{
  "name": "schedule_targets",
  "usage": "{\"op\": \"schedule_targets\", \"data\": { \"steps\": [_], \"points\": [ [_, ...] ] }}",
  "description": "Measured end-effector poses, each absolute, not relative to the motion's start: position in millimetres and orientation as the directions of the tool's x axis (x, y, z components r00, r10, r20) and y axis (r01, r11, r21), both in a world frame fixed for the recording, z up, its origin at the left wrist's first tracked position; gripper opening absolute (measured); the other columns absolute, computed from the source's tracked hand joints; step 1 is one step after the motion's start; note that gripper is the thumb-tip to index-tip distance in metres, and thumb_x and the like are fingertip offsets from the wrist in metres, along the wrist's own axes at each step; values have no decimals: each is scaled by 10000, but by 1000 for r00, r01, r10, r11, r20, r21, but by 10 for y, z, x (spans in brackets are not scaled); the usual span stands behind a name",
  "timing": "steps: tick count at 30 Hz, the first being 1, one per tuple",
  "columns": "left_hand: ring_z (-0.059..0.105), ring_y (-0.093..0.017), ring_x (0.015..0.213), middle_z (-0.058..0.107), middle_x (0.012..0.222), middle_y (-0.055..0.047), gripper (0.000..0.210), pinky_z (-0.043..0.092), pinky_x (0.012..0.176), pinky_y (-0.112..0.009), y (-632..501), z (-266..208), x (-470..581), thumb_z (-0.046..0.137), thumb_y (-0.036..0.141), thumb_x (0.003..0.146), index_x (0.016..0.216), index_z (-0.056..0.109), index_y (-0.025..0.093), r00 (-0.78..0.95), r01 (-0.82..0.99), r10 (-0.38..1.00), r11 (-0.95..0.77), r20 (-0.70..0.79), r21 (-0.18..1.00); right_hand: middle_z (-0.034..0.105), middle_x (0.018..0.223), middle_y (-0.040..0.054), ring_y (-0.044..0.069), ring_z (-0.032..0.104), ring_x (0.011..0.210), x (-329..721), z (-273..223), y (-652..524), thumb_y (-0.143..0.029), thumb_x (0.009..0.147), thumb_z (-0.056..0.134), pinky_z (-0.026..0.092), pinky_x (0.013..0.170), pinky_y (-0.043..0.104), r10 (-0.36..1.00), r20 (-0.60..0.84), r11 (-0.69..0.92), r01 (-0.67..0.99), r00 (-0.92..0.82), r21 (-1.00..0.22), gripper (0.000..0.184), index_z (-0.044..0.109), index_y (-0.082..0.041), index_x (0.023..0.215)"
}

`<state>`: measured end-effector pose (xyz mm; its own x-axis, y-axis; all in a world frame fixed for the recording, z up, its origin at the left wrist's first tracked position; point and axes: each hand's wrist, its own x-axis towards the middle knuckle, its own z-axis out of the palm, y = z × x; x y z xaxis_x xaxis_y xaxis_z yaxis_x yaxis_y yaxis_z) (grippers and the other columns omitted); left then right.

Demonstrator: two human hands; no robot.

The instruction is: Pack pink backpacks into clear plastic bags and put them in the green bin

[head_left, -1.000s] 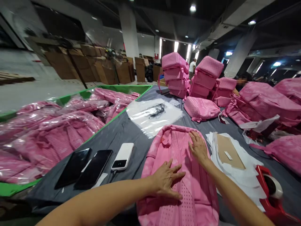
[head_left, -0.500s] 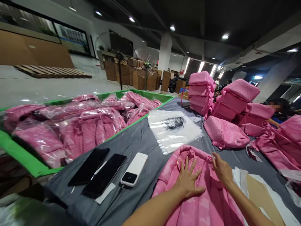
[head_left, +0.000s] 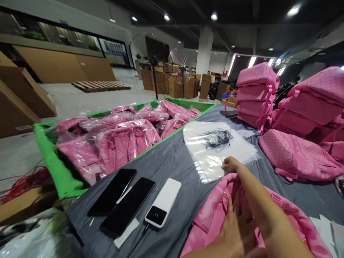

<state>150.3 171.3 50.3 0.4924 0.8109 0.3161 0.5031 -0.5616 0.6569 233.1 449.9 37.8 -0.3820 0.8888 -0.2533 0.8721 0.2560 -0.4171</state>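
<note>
A pink backpack (head_left: 206, 215) lies in front of me on the dark cloth. My left hand (head_left: 233, 222) rests on its back panel, fingers stretched out, with my right forearm partly covering it. Just beyond the backpack's top edge, my right hand (head_left: 230, 165) is closed over the near edge of a stack of clear plastic bags (head_left: 199, 143). What its fingers hold, if anything, is hidden. A tangle of black cords or tags (head_left: 217, 138) sits on the bags.
Left of me lie two dark phones (head_left: 127, 208) and a white power bank (head_left: 163, 202) with a cable. Beyond is a green-edged bin (head_left: 51, 161) of bagged pink backpacks (head_left: 126, 141). Stacked pink backpacks (head_left: 256, 95) stand on the right, another (head_left: 298, 154) lying nearer.
My right hand has gone from the backpack's upper right side across to the plastic bags' near edge. My left hand stays on the backpack. The view has turned left.
</note>
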Motion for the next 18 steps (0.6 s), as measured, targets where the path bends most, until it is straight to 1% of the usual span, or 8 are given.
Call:
{"op": "schedule_targets", "data": {
  "steps": [2,4,6,9,12,14,15,18],
  "points": [
    [-19,-516,1552,22,1732,7,1031,107,1202,-811,1693,547,1487,692,545,862,1615,-3,441,482,479,813,-557,327,679,632,729,-36,115,602,634,2400,309,4532,-399,933,703,512,605,253,894,-271,211,870,-356,-446,304,650,-136,789],
    [-23,-516,1551,-35,1730,6,1015,147,1197,-805,1679,568,1470,662,587,883,1612,-27,433,494,461,806,-562,327,687,641,768,-31,126,620,666,2439,283,4539,-425,961,667,529,622,263,914,-248,178,867,-321,-466,322,656,-132,826],
    [-7,-504,1556,-53,1727,20,1004,160,1205,-791,1678,560,1460,652,580,893,1608,-38,439,505,460,799,-570,326,681,650,786,-26,131,625,678,2439,281,4533,-445,965,656,533,632,271,935,-200,166,859,-293,-484,335,661,-132,845],
    [27,-498,1558,-26,1728,21,1021,175,1220,-763,1696,516,1458,684,543,871,1615,-9,444,502,467,793,-584,345,664,668,755,-22,135,628,662,2414,330,4520,-455,933,687,526,645,281,957,-104,183,841,-271,-510,332,679,-141,824],
    [10,-479,1565,-10,1732,15,1014,198,1234,-728,1720,474,1466,700,547,855,1626,51,436,494,464,789,-594,365,657,733,781,40,193,671,767,2446,496,4509,-473,913,657,502,702,300,976,81,215,821,-203,-529,322,730,-177,809],
    [-18,-462,1570,-7,1734,13,949,178,1248,-711,1732,449,1477,680,556,864,1628,135,418,496,449,787,-595,368,667,768,874,95,240,683,878,2514,681,4478,-523,931,564,491,756,318,963,234,244,810,-136,-533,397,760,-188,851],
    [-27,-452,1572,0,1735,13,900,157,1258,-700,1737,435,1485,665,562,872,1623,194,406,495,442,789,-590,365,675,774,912,113,251,682,899,2555,788,4445,-553,938,521,490,773,324,947,298,266,804,-117,-532,447,767,-186,872],
    [-25,-428,1579,37,1738,-16,801,108,1278,-664,1758,375,1523,632,609,876,1580,354,348,501,429,793,-575,346,697,771,899,126,245,679,816,2667,1108,4239,-648,927,474,496,750,329,895,424,362,785,-141,-502,562,771,-174,862]
  ]
}}
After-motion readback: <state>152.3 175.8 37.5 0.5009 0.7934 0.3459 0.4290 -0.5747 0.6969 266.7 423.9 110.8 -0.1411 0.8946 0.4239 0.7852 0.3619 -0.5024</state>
